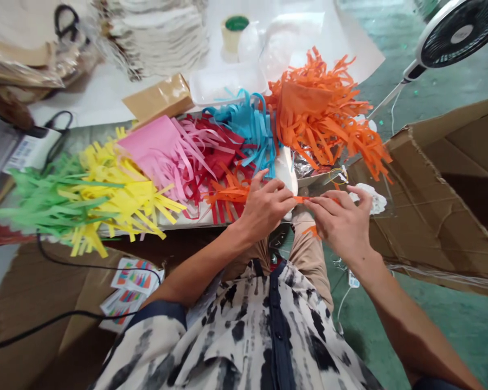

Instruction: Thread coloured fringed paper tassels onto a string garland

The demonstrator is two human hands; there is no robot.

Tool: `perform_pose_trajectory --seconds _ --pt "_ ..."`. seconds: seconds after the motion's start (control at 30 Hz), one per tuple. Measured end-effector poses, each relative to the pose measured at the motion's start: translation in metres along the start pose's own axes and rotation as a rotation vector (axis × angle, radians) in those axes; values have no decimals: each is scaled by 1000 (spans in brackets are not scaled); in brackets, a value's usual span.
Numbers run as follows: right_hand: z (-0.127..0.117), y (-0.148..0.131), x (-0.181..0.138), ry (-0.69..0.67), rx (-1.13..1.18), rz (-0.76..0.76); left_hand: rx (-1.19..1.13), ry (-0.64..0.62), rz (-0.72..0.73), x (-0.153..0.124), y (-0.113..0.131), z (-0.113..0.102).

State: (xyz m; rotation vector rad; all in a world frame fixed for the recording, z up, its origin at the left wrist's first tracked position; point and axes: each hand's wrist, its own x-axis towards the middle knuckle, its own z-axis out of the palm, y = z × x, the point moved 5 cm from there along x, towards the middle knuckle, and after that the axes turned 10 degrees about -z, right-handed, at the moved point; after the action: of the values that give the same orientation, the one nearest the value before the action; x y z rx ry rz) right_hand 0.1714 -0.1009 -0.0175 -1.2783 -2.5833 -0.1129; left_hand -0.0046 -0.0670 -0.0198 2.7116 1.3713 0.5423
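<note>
Just over my lap, my left hand (266,210) and my right hand (344,222) face each other, fingertips pinched. A thin twisted piece of orange fringed paper (301,200) stretches between them, gripped at both ends. More orange strips (230,189) stick out to the left behind my left hand, and a bit hangs below my right fingers. Past my hands lie fringed paper pieces: a blue one (248,122), a dark red one (223,146), a pink one (154,141), a yellow one (122,195) and a green one (52,200). A big orange pile (309,103) rests behind my right hand.
A white tray (228,81), a brown box (160,98), a tape roll (235,35) and stacked white strings (158,35) stand farther back. Black scissors (67,24) lie upper left. On the right are a fan (459,35) and an open cardboard box (435,200). Black cables (85,265) cross lower left.
</note>
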Motion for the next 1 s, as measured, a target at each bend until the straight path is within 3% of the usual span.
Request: perform_pose_trajectory --seconds 0.2,0.3,0.4,0.5,0.63,1.0 --pt "-4 14 -16 45 14 36 -44 66 -198 -20 -38 -33" --pt "-6 12 -11 87 -18 35 -16 122 -167 -16 -30 -40" --pt "-7 9 -2 98 -47 22 -10 85 18 -2 -6 -22" --pt "-9 9 4 104 -36 27 -11 -23 88 11 5 4" --pt "-5 14 7 111 11 47 11 -37 45 14 2 18" --pt "8 19 18 -4 21 172 54 6 -217 11 -8 11"
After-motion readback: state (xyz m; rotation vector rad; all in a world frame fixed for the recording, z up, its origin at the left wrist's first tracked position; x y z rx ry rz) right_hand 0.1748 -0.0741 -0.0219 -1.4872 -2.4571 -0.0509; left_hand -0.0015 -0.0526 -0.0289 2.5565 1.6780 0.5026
